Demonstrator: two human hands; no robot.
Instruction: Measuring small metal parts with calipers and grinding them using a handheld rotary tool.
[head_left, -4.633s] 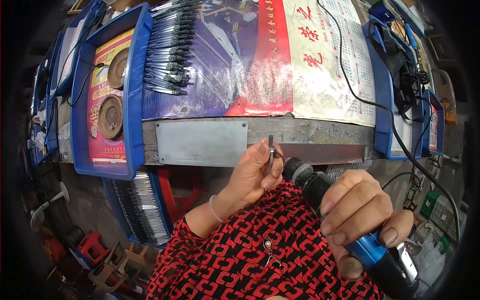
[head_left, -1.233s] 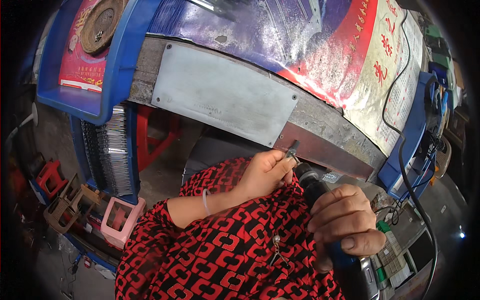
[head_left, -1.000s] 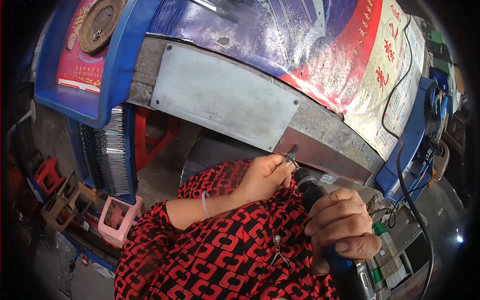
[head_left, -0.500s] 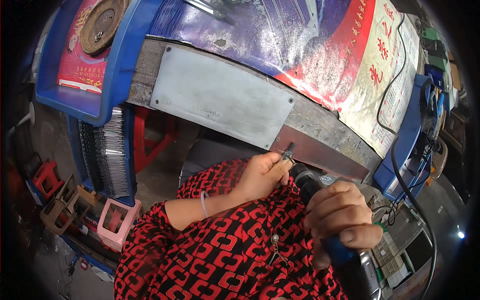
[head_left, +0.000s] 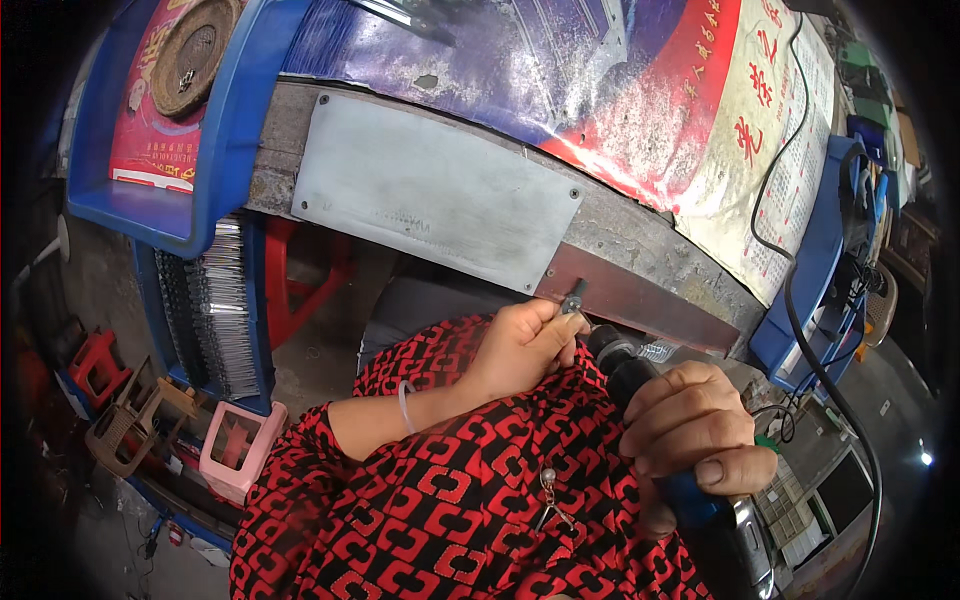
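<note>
Head camera: the workbench [head_left: 690, 262], covered by worn printed sheets [head_left: 560, 80], spans the upper part and bars the way forward. Over the lap spreads a red-and-black patterned shirt [head_left: 430, 500]. A blue bin [head_left: 235, 140] stands at the bench's left end, a second blue tray [head_left: 800, 315] at its right. A pale metal plate [head_left: 435, 195] is fixed to the front edge, and beside it runs a dark red strip [head_left: 655, 308]. Below left, a blue crate [head_left: 262, 345] holds rows of slim metal pieces [head_left: 230, 310], near a pink stool [head_left: 245, 455]. A black cord [head_left: 835, 395] hangs to the right of the right hand [head_left: 695, 425], which is wrapped around a blue-and-black power tool [head_left: 690, 500]. The left hand [head_left: 530, 345] pinches a small dark metal piece [head_left: 572, 300] between thumb and fingers, just before the red strip; whether the tool's tip touches it is hard to tell.

Compared with the earliest frame, the view has turned, so the bench slants down to the right; both hands hold the same things.

Between the plate's lower edge and the shirt, a dark gap shows left of the left hand; the tool fills the space on its right.
</note>
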